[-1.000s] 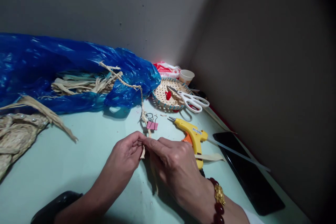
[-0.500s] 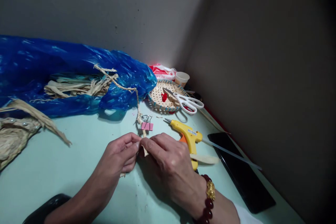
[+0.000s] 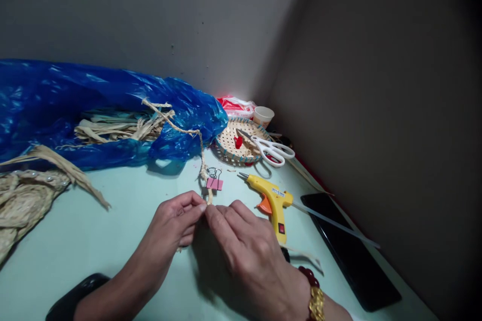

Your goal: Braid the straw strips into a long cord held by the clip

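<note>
A thin braided straw cord [image 3: 202, 153] runs from the blue bag down to my fingers. A pink binder clip [image 3: 214, 183] grips it just beyond my hands. My left hand [image 3: 175, 223] pinches the near end of the cord between thumb and forefinger. My right hand [image 3: 244, 246] is closed on the same end, its fingertips touching the left ones. The exact strands between the fingertips are hidden. A loose pale strand [image 3: 307, 256] sticks out to the right from behind my right hand.
Right of my hands lies a yellow glue gun [image 3: 276, 200], beside a black phone-like slab [image 3: 350, 256]. White-handled scissors [image 3: 273, 150] rest on a woven basket [image 3: 226, 138]. A blue plastic bag [image 3: 113, 85] holds dry straw strips [image 3: 120, 128]. A woven straw piece [image 3: 30, 205] sits left.
My right hand has turned and dropped slightly, and the strand behind it has swung lower. The short strip end that showed between my hands is now hidden. The whole view has shifted a little.
</note>
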`<action>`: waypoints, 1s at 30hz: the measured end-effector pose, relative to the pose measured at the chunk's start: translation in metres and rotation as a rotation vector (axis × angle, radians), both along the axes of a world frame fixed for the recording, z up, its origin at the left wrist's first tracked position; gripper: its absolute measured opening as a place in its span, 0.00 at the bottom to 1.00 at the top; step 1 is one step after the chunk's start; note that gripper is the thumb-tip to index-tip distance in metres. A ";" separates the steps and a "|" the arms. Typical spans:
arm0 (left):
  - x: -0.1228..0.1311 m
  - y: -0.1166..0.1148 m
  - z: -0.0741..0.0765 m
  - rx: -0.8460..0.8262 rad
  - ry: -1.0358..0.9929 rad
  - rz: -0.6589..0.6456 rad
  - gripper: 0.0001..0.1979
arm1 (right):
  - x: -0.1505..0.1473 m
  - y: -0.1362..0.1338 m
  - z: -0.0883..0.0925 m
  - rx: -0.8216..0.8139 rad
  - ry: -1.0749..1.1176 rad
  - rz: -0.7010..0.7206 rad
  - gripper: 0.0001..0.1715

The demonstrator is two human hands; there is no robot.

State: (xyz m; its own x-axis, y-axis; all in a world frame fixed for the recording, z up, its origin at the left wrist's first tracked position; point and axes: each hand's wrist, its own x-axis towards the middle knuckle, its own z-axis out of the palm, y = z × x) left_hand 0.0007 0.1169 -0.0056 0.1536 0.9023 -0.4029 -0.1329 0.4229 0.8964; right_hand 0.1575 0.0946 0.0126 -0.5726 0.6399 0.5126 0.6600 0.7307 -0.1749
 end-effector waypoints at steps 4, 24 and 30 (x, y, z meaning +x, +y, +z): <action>0.002 -0.002 0.005 -0.038 0.013 0.058 0.12 | -0.006 -0.005 -0.004 0.093 -0.021 -0.014 0.16; 0.007 -0.005 0.013 -0.182 0.054 0.167 0.10 | -0.026 -0.016 -0.035 0.180 -0.081 -0.099 0.13; 0.004 -0.004 0.012 -0.185 0.022 0.163 0.09 | -0.029 -0.018 -0.042 0.079 -0.058 -0.156 0.16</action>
